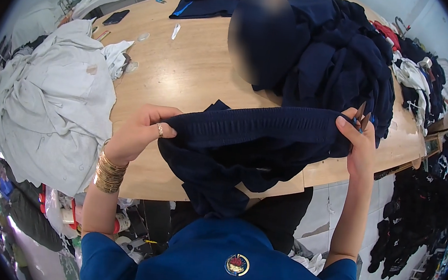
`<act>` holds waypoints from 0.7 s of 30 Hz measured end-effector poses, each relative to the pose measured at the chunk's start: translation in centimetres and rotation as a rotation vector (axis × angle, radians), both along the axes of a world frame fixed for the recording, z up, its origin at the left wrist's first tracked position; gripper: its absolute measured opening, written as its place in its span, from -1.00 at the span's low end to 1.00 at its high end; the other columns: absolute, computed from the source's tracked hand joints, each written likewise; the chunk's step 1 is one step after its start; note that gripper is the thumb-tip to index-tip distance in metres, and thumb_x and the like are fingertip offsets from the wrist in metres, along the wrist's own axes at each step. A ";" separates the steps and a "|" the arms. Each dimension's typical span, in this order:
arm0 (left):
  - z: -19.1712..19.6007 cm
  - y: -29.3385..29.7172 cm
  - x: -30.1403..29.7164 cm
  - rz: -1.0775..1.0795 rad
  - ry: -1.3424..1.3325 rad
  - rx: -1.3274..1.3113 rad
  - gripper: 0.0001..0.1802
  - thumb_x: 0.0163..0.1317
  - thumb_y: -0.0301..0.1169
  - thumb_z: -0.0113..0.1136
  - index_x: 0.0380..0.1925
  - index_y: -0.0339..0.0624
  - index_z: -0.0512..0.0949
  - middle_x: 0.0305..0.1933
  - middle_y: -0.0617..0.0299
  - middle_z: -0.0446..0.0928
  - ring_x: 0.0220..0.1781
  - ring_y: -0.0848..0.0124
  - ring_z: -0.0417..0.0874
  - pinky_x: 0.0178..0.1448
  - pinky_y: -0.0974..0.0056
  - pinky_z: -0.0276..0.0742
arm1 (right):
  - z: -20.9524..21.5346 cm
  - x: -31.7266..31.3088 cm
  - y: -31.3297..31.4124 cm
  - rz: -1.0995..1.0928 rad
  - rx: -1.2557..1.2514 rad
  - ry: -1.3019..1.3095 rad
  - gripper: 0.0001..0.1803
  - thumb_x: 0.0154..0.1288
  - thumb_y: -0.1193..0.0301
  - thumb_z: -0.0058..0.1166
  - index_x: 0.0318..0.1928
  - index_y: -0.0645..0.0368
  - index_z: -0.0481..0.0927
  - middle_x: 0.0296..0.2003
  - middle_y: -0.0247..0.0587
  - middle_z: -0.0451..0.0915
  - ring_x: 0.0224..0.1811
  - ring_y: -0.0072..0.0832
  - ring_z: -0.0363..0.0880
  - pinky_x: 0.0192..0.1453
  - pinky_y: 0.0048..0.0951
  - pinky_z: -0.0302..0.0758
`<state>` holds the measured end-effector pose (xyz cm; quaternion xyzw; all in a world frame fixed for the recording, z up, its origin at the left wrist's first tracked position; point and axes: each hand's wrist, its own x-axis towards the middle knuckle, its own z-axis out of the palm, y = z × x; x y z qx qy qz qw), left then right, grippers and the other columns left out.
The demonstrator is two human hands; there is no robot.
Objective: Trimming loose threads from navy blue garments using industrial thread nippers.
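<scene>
A navy garment with a ribbed elastic waistband (258, 123) is stretched between my two hands over the near table edge, its body hanging in folds toward my lap. My left hand (141, 132), with a ring and gold bangles, pinches the left end of the band. At the other end, my right hand (358, 139) grips the band between thumb and fingers. Small thread snips (364, 117) with pointed blades also sit in the right hand, blades up; their handles are mostly hidden by the fingers.
On the wooden table (188, 66) a big heap of navy garments (339, 65) lies far right, partly blurred. White cloth (49, 101) is piled at the left. A folded navy piece (207, 4), a phone (116, 17) and a small white item (175, 31) lie farther back. Dark clothes (422, 213) lie at right.
</scene>
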<state>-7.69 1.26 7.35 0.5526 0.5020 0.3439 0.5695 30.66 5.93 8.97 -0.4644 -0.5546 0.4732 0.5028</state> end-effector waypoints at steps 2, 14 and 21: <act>0.1 -0.1 0.2 0.022 -0.088 -0.090 -0.61 0.11 -0.56 0.00 -0.02 -0.44 0.48 -0.12 0.24 0.56 -0.11 0.55 0.51 0.06 0.44 0.39 | -0.1 0.0 0.0 -0.003 -0.011 0.006 -0.91 0.14 0.44 0.19 -0.45 0.17 0.58 -0.55 -0.48 0.50 -0.46 -0.73 0.41 -0.29 -0.71 0.28; 0.2 0.2 0.5 -0.035 -0.129 -0.140 -0.64 0.09 -0.56 -0.01 -0.08 -0.42 0.51 -0.14 0.25 0.58 -0.10 0.54 0.51 0.09 0.44 0.36 | -1.4 0.1 0.8 0.030 -0.081 0.037 -0.91 0.14 0.43 0.19 -0.44 0.17 0.60 -0.54 -0.48 0.50 -0.45 -0.74 0.40 -0.28 -0.72 0.26; -0.7 0.2 0.2 0.016 -0.116 -0.168 -0.65 0.09 -0.55 -0.02 -0.10 -0.42 0.52 -0.16 0.25 0.58 -0.12 0.54 0.51 0.08 0.44 0.36 | -1.5 -0.7 0.6 0.057 -0.068 0.019 -0.92 0.12 0.46 0.20 -0.45 0.19 0.60 -0.53 -0.49 0.51 -0.44 -0.76 0.41 -0.31 -0.72 0.27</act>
